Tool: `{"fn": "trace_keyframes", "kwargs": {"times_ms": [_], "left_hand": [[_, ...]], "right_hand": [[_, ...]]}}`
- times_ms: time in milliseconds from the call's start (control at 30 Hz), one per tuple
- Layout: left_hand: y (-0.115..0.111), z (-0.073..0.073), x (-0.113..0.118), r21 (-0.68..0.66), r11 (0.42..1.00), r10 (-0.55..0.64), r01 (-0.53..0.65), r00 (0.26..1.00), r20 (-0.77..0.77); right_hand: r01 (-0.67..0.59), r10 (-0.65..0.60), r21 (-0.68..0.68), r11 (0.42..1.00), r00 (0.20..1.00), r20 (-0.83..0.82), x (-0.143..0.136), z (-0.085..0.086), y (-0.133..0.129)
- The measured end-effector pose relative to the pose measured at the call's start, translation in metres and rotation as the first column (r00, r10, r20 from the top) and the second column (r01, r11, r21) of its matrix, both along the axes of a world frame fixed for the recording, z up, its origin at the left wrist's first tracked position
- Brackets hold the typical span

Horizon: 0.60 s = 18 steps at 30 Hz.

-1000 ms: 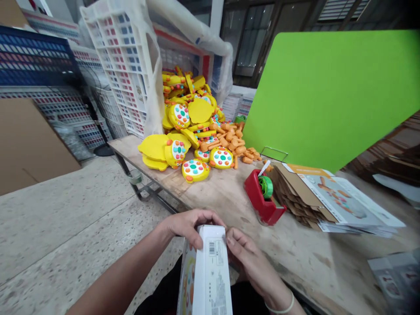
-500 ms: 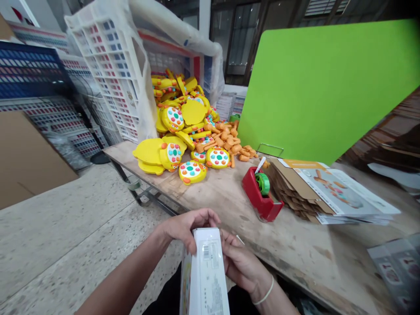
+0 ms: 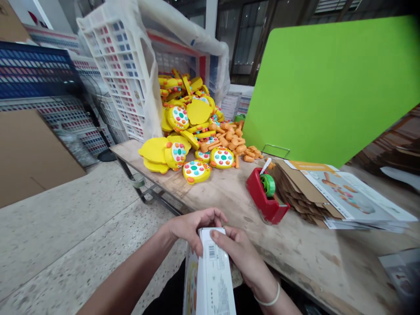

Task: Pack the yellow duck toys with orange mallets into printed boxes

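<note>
A white printed cardboard box (image 3: 215,280) with a barcode on its narrow side stands between my hands, low in the view over my lap. My left hand (image 3: 193,227) grips its far left edge, thumb on the near side and fingers curled over the far end. On the right, my right hand (image 3: 241,251) holds the same box, its thumb pressed on the top corner and the other fingers partly hidden behind. A red tape dispenser (image 3: 265,199) with a green roll sits on the wooden table (image 3: 226,197) beyond my right hand.
Yellow animal-shaped toys (image 3: 197,171) spill from a plastic-lined white crate (image 3: 121,65) at the back left. Orange toy hammers (image 3: 234,138) lie beside them. Flattened printed boxes (image 3: 348,192) are stacked right of the dispenser, before a green board (image 3: 328,87).
My right thumb has moved from beside the box onto its top corner. The view has shifted slightly, and the box stays between both hands.
</note>
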<state>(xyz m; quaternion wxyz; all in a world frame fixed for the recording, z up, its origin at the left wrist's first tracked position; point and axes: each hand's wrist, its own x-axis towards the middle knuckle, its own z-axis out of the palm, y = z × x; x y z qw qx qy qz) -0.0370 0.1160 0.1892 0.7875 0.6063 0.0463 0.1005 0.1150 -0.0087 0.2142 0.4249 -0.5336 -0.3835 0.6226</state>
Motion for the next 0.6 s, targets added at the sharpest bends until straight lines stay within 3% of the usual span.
{"fn": "trace_keyframes", "kwargs": {"times_ms": [133,233,433,600], "left_hand": [[-0.001,-0.001,-0.002,-0.010,1.000,-0.012,0.013,1.000,0.013],[-0.002,-0.003,0.000,-0.007,1.000,-0.026,0.026,0.998,0.048],[-0.001,-0.007,-0.002,-0.023,1.000,-0.004,0.005,1.000,0.028],[-0.007,-0.006,0.003,-0.059,0.998,-0.027,0.029,0.999,0.037]], "right_hand": [[0.073,-0.071,0.063,0.995,0.997,-0.038,-0.004,-0.005,-0.001],[0.106,-0.105,-0.002,0.994,0.982,-0.157,-0.001,-0.007,-0.002],[-0.008,0.008,0.009,1.000,0.999,-0.048,0.006,-0.006,-0.006],[-0.107,0.115,0.053,0.993,0.977,-0.177,0.013,-0.007,-0.010]]}}
